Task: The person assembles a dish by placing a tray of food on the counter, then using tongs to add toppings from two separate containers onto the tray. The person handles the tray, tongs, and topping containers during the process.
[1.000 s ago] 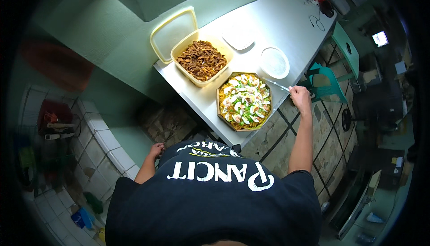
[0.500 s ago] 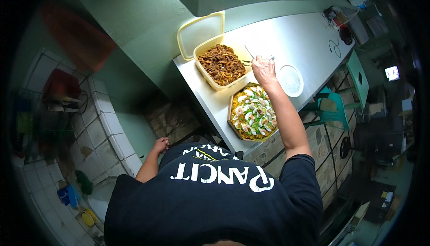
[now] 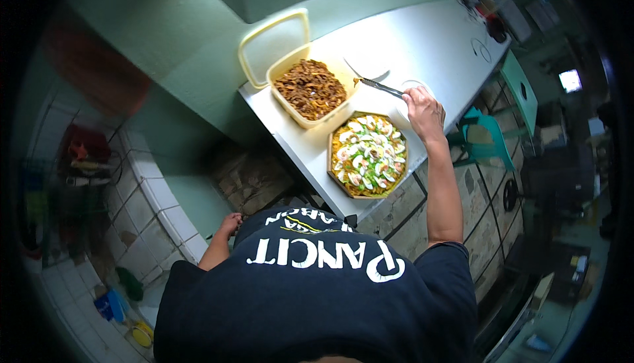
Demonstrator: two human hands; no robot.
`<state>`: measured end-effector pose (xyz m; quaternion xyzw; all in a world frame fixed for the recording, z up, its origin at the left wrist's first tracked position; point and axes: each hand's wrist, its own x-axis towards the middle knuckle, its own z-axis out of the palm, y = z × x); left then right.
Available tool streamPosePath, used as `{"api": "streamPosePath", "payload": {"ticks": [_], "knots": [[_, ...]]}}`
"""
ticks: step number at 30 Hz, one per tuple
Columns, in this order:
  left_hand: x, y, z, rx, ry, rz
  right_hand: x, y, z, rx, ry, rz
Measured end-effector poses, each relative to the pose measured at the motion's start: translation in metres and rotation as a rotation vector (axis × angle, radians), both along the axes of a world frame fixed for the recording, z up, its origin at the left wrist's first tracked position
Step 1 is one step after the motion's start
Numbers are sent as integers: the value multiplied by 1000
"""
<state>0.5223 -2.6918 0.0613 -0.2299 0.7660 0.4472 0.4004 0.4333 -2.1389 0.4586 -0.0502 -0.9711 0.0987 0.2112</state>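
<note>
My right hand [image 3: 426,113] is closed around dark tongs [image 3: 383,87], their tips pointing left toward a pale yellow tub [image 3: 331,119]. A small brown bit sits at the tips. Brown cooked strips [image 3: 309,89] fill much of the tub, and its hinged-back lid [image 3: 274,44] leans against the wall. Nearer me, just left of my right wrist, lies an octagonal tray of noodles [image 3: 370,155] topped with egg slices and chopped greens. My left hand [image 3: 231,223] hangs low at my left side, fingers curled, with nothing visible in it.
A white table [image 3: 422,33] carries the food. A round white lid or dish [image 3: 417,87] is partly hidden behind my right hand. A green chair [image 3: 485,140] stands right of the table. Tiled ledges [image 3: 155,181] run along the left; cables [image 3: 481,49] lie at the table's far end.
My right hand has moved right, away from the tub, bringing the tongs out with a brown bit at their tips. The view has shifted slightly. My left hand stays low.
</note>
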Motion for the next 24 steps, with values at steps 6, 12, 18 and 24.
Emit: {"api": "streamPosePath", "payload": {"ticks": [6, 12, 18, 24], "knots": [[-47, 17, 12, 16, 57, -49, 107, 41, 6, -48, -111, -184], [-71, 33, 12, 64, 118, -124, 165, 50, -12, 44, -285, -288], [-75, 41, 6, 94, 164, -157, 164, 45, -43, 209, -279, -206], [-66, 29, 5, 14, 126, -147, 162, 47, -16, 113, -310, -286]]}}
